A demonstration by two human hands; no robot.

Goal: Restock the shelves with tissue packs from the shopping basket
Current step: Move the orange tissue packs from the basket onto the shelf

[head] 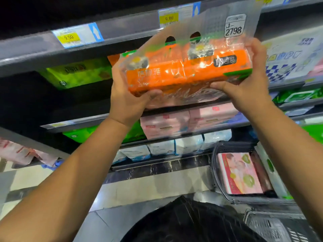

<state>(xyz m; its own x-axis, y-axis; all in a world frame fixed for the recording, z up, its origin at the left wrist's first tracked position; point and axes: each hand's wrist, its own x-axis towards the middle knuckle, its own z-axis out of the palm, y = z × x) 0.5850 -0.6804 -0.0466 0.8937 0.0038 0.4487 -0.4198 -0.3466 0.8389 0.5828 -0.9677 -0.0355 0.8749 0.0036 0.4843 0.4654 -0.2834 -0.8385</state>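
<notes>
I hold an orange tissue pack (185,74) in clear plastic wrap up in front of the shelves, both arms raised. My left hand (127,100) grips its left end from below. My right hand (248,81) grips its right end. The wrap's clear handle flap with two holes and a "J-2798" label sticks up above the pack. Down at the right the dark shopping basket (218,173) stands on the floor with a pink tissue pack (239,173) lying inside it.
A grey shelf edge (35,49) with yellow price tags runs above the pack. Green packs (78,74) sit at left on the shelf behind, pink packs (166,124) one level down, white-blue packs (160,147) lower. A second basket (272,224) is at bottom right.
</notes>
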